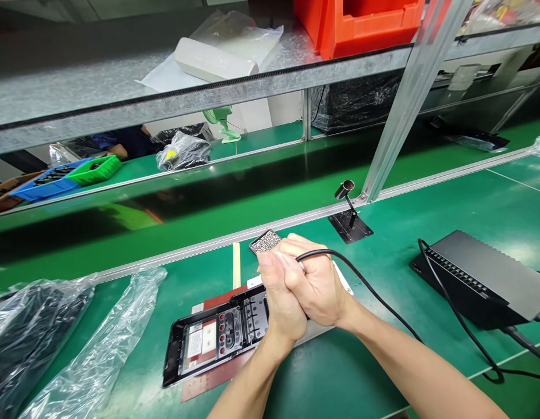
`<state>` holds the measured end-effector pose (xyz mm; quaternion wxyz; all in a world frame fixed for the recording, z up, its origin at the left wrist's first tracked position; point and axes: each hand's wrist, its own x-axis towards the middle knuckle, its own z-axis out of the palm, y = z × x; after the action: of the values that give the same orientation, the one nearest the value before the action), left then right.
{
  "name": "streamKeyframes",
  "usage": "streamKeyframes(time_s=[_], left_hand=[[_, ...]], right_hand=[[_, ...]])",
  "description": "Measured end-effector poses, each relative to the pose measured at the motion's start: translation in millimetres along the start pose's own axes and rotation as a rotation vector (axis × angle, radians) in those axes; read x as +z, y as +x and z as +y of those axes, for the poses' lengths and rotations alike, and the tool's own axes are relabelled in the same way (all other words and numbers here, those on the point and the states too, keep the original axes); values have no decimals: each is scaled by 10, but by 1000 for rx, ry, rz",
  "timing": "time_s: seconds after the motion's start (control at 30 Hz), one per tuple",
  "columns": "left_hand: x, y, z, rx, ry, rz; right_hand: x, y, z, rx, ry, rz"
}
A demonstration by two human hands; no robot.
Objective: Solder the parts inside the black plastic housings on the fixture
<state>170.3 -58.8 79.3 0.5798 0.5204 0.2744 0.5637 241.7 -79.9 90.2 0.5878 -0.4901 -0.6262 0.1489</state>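
Both hands are pressed together above the right part of a black plastic housing (pixel 169 355), which lies tilted on a reddish-brown board (pixel 200 385). My left hand (pixel 283 297) has its fingers closed against my right hand (pixel 320 285), whose fingers are wrapped round something. A black cable (pixel 366 282) comes out at the top of my right fist and runs down to the right. Whatever the hands grip inside is hidden. Just behind them sits a small tray of screws (pixel 265 240).
At right is a black box (pixel 479 273) with cables. A black stand with a ring (pixel 351 224) stands behind the hands. Plastic bags (pixel 108 343) lie at left. A metal shelf (pixel 165 99) with a red bin (pixel 370 35) spans the top; a person's arm shows far back.
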Motion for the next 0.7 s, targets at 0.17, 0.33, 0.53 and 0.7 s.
streamKeyframes(time_s=[0.17, 0.33, 0.53, 0.7], left_hand=[[-2, 0, -4, -16, 12, 8], [-15, -9, -22, -36, 18, -1], [-38, -4, -57, -43, 45, -9], [-35, 5, -65, -49, 15, -1]], right_hand=[[-1, -8, 19, -1, 0, -1], [-11, -16, 28, 2, -1, -3], [-13, -9, 20, 14, -2, -5], [-5, -2, 18, 15, 0, 2]])
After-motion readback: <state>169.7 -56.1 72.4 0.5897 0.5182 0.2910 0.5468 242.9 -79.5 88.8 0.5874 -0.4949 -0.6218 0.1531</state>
